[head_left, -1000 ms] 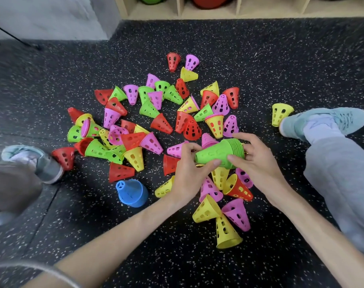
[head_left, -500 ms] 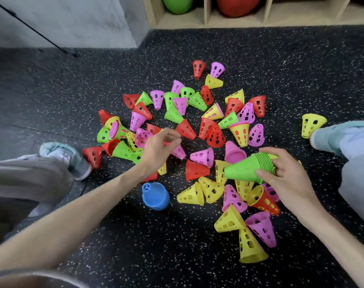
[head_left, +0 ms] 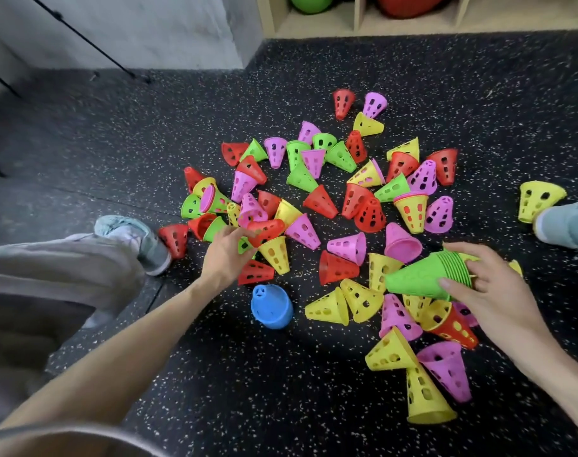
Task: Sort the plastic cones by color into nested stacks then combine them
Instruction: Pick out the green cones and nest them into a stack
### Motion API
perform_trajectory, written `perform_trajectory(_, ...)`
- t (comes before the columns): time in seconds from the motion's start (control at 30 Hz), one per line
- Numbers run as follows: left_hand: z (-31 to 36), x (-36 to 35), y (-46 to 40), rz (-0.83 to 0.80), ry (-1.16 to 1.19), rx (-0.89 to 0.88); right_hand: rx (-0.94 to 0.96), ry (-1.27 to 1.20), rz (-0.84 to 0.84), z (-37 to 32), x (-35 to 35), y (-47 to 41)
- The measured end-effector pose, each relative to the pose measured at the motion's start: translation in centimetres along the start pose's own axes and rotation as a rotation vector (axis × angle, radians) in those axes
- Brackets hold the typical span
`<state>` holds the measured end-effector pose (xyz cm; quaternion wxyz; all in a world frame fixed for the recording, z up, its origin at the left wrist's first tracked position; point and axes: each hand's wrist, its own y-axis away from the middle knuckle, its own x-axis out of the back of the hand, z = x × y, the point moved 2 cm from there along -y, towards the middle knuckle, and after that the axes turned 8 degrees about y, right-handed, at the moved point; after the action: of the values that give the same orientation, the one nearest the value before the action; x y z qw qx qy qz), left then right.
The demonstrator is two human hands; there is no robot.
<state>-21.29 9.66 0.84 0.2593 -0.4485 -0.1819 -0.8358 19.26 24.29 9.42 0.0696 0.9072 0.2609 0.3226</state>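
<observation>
Red, yellow, pink and green perforated cones (head_left: 320, 202) lie scattered over the dark speckled floor. My right hand (head_left: 492, 291) grips the wide end of a nested stack of green cones (head_left: 419, 277), held on its side with the tip pointing left, just above the pile. My left hand (head_left: 226, 255) is down in the left part of the pile, with its fingers and thumb around a green cone (head_left: 245, 246) that is mostly hidden under the hand. A red cone (head_left: 266, 228) lies right at its fingertips.
A blue cone (head_left: 271, 306) stands alone in front of the pile. One yellow cone (head_left: 539, 199) sits apart at the right beside a light blue shoe (head_left: 567, 222). My other shoe (head_left: 135, 235) and grey trouser leg lie at the left. Wooden shelves (head_left: 356, 14) run along the back.
My left hand let go of the green stack, swung left and came down onto a green cone in the left pile. My right hand kept the stack, now tilted lower.
</observation>
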Motion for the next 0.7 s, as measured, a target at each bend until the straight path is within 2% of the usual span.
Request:
perform_trajectory(0.1,-0.1,-0.1,-0.2,-0.01,-0.029,0.013,-0.014,0.002,0.013,0.1,0.1,0.0)
perform_trajectory(0.27,-1.0,-0.2,-0.3,-0.045,0.018,0.112,-0.018,0.0,0.012,0.0,0.2,-0.1)
perform_trajectory(0.47,-1.8,0.0,-0.3,-0.014,0.052,0.257,-0.015,-0.005,0.016,-0.3,0.2,0.0)
perform_trajectory(0.53,-1.4,0.5,-0.4,0.053,0.197,0.346,-0.012,-0.015,0.009,-0.3,0.2,0.0)
perform_trajectory(0.7,0.7,1.4,-1.3,0.397,0.542,0.462,0.004,-0.012,0.008,-0.7,0.3,0.1)
